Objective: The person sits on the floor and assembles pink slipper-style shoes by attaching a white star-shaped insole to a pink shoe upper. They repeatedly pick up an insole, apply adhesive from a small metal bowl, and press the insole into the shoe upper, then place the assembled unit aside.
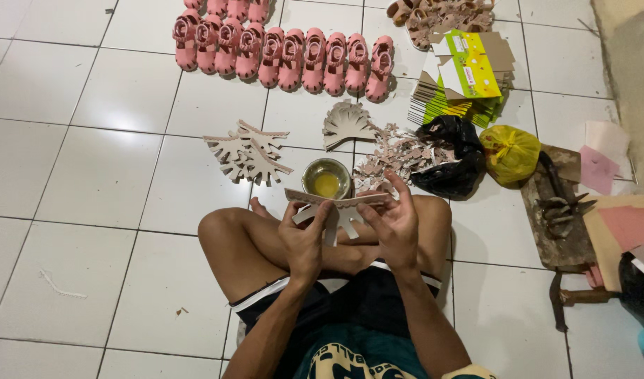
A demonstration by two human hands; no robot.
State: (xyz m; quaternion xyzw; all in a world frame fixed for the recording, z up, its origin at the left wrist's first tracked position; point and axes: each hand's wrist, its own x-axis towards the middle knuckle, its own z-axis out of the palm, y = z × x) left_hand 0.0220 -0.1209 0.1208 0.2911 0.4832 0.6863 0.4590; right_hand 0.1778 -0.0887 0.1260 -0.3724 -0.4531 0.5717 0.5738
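1. Head view – the person sits cross-legged on a white tiled floor [90,161]. The left hand [304,238] and the right hand [395,224] each pinch one end of a flat, beige cut-out piece [336,207] with finger-like tabs, held level above the knees.
2. Just beyond the piece, a small round tin [327,179] of yellow liquid stands on the floor.
3. To the left of the tin lies a fan of similar beige cut-outs [248,151]; a second stack [346,123] lies behind it, beside a heap of offcuts [395,154].
4. Farther off, a row of pink sandals [287,52] lines the tiles – well apart from the hands.
5. On the right: a black bag [452,154], a yellow bag [510,151], folded yellow-green cartons [469,74] and a hammer [574,298].
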